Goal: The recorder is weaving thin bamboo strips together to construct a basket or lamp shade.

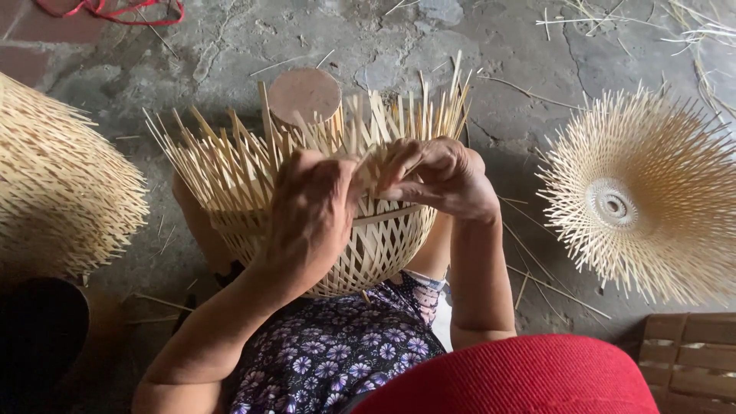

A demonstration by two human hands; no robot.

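A person sat on a cracked concrete floor (491, 46), seen from above, with a half-woven bamboo basket (360, 245) resting on the lap of a purple flowered garment (330, 353). The basket's rounded, woven body faced the viewer, and its unwoven bamboo strips (222, 161) fanned upward and outward from the rim. The left hand (310, 211) lay over the upper part of the basket, fingers bent and pressed against the weave, gripping the strips near the rim. The right hand (441, 176) sat just beside it, touching the same rim, its fingers pinched narrowly around a few strips. A round brown disc (304, 93), like the top of a wooden form, showed just behind the upright strips. On the floor's right side lay a finished cone-shaped bamboo lampshade (644, 199) with a spiky edge and a small ring at its centre, well apart from the hands. At the left edge was a stack of similar woven bamboo pieces (61, 184). Loose slivers of bamboo were scattered on the floor, and a red cord (115, 11) lay at the top left corner. A red woven surface (521, 379) filled the bottom edge.
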